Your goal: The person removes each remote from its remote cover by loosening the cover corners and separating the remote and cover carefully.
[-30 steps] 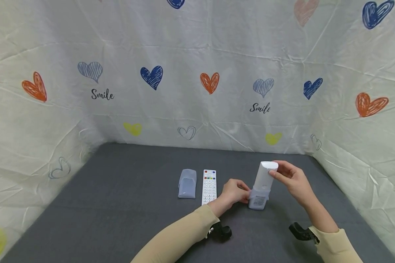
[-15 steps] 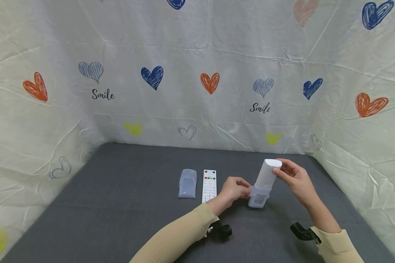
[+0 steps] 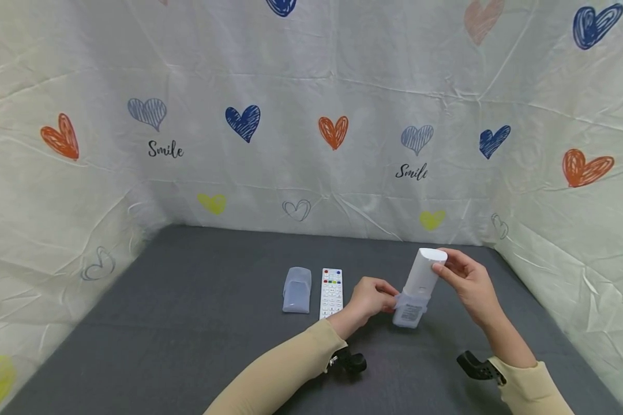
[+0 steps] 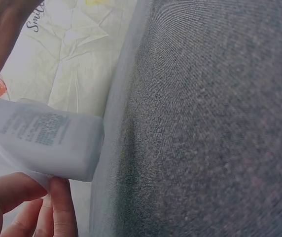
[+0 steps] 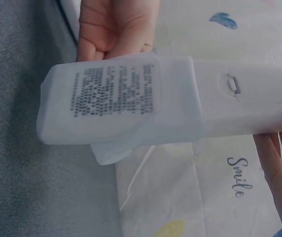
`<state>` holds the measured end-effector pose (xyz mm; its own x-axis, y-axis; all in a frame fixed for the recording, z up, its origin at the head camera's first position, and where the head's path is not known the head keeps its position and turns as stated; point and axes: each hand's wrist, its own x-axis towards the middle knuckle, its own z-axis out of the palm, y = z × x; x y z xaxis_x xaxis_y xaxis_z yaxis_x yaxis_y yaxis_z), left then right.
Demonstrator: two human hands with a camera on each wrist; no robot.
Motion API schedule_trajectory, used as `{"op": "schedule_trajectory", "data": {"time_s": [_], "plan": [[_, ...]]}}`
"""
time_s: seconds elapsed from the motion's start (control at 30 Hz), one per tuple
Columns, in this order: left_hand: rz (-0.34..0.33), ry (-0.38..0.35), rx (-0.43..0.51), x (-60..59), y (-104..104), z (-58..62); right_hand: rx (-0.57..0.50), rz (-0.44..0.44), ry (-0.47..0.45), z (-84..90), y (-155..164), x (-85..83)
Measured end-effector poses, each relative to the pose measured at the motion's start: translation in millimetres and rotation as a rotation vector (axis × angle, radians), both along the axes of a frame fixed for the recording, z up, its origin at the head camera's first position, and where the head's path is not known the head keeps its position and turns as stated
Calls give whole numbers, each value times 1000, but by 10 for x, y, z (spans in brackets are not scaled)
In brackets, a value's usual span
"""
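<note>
Translucent bluish silicone sleeve (image 3: 296,290) lying just beside white remote with coloured buttons (image 3: 331,292), both on dark grey tabletop (image 3: 197,300); heart-printed white backdrop (image 3: 291,115).

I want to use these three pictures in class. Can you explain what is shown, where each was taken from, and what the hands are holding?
No machine here: a person's two bare hands work over a grey table. The wide picture comes from a head-worn camera, the two close-ups from wrist cameras. The right hand holds the top of a white remote control, back side showing. The left hand pinches the translucent silicone cover that wraps its lower end. On the table lie a second remote with coloured buttons and a spare cover.
</note>
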<state>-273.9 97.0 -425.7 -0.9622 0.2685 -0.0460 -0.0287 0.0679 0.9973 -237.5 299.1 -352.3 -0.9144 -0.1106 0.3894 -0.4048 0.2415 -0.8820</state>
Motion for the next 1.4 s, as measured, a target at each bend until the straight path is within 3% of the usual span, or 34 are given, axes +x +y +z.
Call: {"op": "schedule_trajectory", "data": {"time_s": [0.23,0.7,1.4], "plan": [[-12,16,-80,-5,-26,48,-1,-10,32,11,-35,7],[-36,24,-140,-16,-57,77,-10,-2,88,76,-109,63],[-37,32,-166,-4,-82,68,-53,9,87,97,-84,33]]}}
